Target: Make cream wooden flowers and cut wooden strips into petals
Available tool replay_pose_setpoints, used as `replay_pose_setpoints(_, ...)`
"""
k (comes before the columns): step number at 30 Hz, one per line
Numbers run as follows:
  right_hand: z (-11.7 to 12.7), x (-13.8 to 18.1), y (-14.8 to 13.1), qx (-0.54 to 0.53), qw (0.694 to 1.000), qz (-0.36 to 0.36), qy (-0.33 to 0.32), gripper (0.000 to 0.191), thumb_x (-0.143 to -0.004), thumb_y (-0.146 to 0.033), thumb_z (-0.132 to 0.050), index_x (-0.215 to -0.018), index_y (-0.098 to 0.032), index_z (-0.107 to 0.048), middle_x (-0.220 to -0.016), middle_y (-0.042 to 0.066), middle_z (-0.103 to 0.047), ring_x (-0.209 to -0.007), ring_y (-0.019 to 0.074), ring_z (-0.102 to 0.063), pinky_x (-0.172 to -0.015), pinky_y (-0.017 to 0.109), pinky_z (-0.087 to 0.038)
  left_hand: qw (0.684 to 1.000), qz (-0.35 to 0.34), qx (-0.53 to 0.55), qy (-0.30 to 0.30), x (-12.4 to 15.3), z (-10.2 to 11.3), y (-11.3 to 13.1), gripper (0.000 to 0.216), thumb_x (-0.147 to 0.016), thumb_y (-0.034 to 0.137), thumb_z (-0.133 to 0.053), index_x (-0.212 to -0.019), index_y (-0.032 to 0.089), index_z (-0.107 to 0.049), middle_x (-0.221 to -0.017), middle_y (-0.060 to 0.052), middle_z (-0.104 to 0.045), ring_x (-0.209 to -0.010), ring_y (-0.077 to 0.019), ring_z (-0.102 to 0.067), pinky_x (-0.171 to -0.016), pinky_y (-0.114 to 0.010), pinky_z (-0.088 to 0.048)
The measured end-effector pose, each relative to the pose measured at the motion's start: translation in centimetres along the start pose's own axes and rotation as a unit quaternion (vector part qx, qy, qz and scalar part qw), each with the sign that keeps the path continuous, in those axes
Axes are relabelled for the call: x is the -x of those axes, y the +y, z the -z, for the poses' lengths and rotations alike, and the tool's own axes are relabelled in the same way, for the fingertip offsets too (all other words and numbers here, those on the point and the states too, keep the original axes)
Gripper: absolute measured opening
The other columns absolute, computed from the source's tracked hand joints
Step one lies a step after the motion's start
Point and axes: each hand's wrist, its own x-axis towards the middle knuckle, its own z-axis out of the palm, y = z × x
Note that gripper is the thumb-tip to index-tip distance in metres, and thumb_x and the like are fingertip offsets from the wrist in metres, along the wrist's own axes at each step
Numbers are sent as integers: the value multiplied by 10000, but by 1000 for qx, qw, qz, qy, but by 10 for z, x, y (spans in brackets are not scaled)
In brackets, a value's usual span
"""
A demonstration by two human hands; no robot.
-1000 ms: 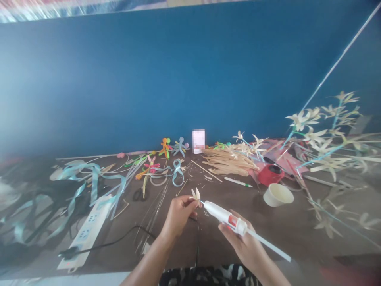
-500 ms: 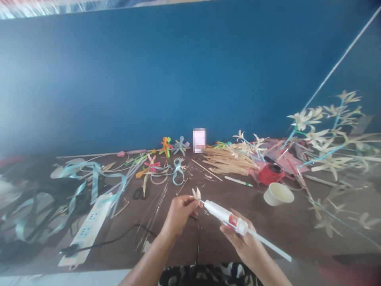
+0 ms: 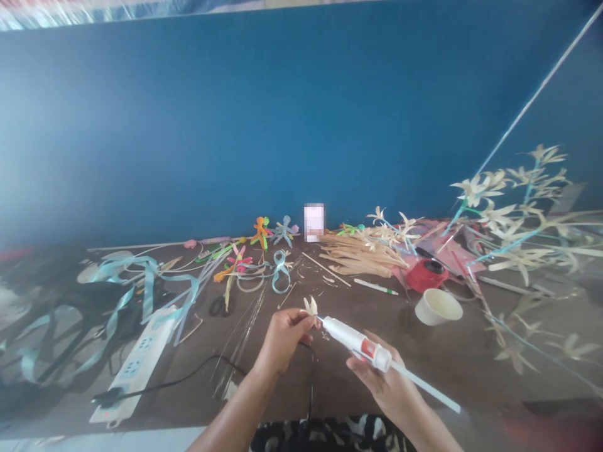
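– What has the left hand (image 3: 282,339) got?

– A small pale flower (image 3: 309,306). Thumb and fingertips are closed on its base in a tight pinch, and the petals stand up just above the knuckles, low over the brown table (image 3: 452,364).

– And the right hand (image 3: 387,384)?

– It is wrapped around a white glue gun (image 3: 354,341), fingers curled under the body and thumb on top. The nozzle points toward 10 o'clock and sits right at the base of the flower; I cannot tell whether it touches. A clear glue stick (image 3: 426,390) juts out of the back toward 4 o'clock.

– What lies around them?

– From the hands, a cream cup (image 3: 439,307) stands at 2 o'clock, with a red spool (image 3: 428,275) just behind it. At 1 o'clock there is a heap of pale strips (image 3: 360,254), and a white pen (image 3: 375,287) lies just in front of it. A spray of finished flowers on blue stems (image 3: 516,223) fills the far right, at 3 o'clock.

– And to the left?

– Scissors (image 3: 217,306) at 10 o'clock, light blue ribbons (image 3: 151,284) tangled beyond them, and a white power strip (image 3: 135,365) at 9 o'clock. A black cord (image 3: 188,378) runs from it toward the left wrist. Small bright figures (image 3: 273,232) stand at 12 o'clock against the blue wall (image 3: 301,125).
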Motion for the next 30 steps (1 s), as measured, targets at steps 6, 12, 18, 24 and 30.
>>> replay_pose_setpoints(6, 2, 0, -3, 10, 1000, 7, 6, 415, -698, -537, -507, -821, -148, -584, -692, 66, -609, -641, 195, -584, -565, 258, -483, 1000, 4, -4, 2, 1, -1, 2, 203, -691, 294, -536, -674, 120, -640, -718, -67, -641, -701, -160, -564, -529, -201, -433)
replay_pose_setpoints(12, 3, 1, -4, 13, 1000, 9, -1, 409, -687, -537, -523, -810, -151, -581, -644, 49, -594, -587, 181, -572, -527, 251, -474, 1000, 10, -4, 20, 2, -3, 4, 206, -676, 307, -545, -660, 122, -637, -699, -66, -646, -685, -162, -573, -517, -203, -435)
replay_pose_setpoints(18, 2, 0, -2, -7, 1000, 26, -12, 379, -694, -507, -541, -803, -145, -570, -639, 43, -595, -545, 159, -556, -507, 237, -462, 1000, 4, 0, 11, 2, -3, 3, 186, -680, 282, -543, -672, 125, -642, -694, -59, -642, -678, -154, -565, -519, -202, -433)
replay_pose_setpoints(24, 2, -1, -2, 15, 1000, 14, 2, 370, -696, -518, -529, -734, -151, -571, -668, 53, -599, -590, 176, -576, -536, 250, -468, 1000, 5, 2, 0, 2, -3, 3, 196, -692, 286, -534, -670, 120, -637, -721, -65, -645, -703, -156, -565, -526, -199, -429)
replay_pose_setpoints(30, 6, 1, -1, 28, 999, 16, -19, 371, -688, -526, -533, -759, -163, -571, -614, 35, -582, -556, 169, -566, -502, 242, -466, 1000, 9, 3, 18, 3, -4, 3, 179, -671, 286, -550, -654, 129, -636, -676, -51, -641, -656, -151, -566, -519, -206, -429)
